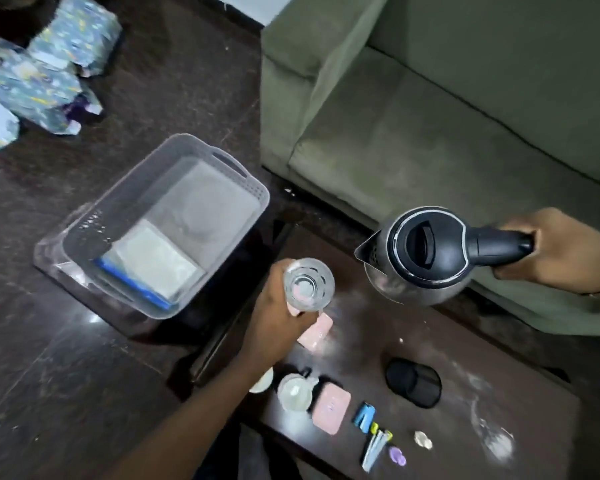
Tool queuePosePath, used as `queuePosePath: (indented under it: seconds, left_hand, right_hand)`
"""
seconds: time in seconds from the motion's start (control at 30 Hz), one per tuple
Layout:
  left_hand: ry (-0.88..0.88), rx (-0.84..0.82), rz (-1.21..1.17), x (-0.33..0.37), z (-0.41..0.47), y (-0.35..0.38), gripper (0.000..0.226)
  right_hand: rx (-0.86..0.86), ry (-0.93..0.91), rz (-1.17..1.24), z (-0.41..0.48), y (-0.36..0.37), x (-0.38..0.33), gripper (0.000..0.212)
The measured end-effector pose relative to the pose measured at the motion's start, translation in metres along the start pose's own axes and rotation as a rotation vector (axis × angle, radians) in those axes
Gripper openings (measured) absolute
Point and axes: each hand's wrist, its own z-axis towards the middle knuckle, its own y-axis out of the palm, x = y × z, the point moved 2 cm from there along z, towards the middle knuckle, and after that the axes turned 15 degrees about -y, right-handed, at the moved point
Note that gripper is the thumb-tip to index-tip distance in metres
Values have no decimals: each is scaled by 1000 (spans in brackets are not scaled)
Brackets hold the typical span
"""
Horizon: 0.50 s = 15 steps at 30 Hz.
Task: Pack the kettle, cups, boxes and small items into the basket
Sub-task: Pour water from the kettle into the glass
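My right hand (565, 249) grips the black handle of a steel kettle (420, 256) with a black lid, held in the air above the dark table (465, 341). My left hand (278, 317) holds a clear glass cup (309, 284) above the table's left edge. The grey plastic basket (94, 233) stands on the floor to the left, with a white and blue box (153, 263) lying inside. On the table lie two pink boxes (315, 332) (330, 407), a glass mug (294, 391), a blue clip (363, 414) and other small items.
A black round kettle base (413, 382) sits on the table. A green sofa (430, 116) stands behind the table. Patterned bags (45, 67) lie on the dark floor at the far left. A small purple piece (397, 456) and a pale crumpled bit (423, 439) lie near the table's front.
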Motion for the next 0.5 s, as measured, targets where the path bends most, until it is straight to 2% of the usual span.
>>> queuePosePath:
  seconds: [0.1, 0.2, 0.33, 0.5]
  left_hand:
    - [-47, -86, 24, -15, -19, 54, 81]
    - [-80, -165, 70, -31, -34, 99, 84]
    - [-102, -239, 132, -49, -46, 142, 79]
    - [-111, -258, 204, -68, -45, 172, 81]
  right_hand:
    - [-28, -7, -28, -27, 9, 28, 34]
    - [-87, -21, -96, -46, 20, 52, 15]
    - [-119, -42, -166, -66, 37, 74, 32]
    - [-190, -42, -121, -80, 54, 84, 28]
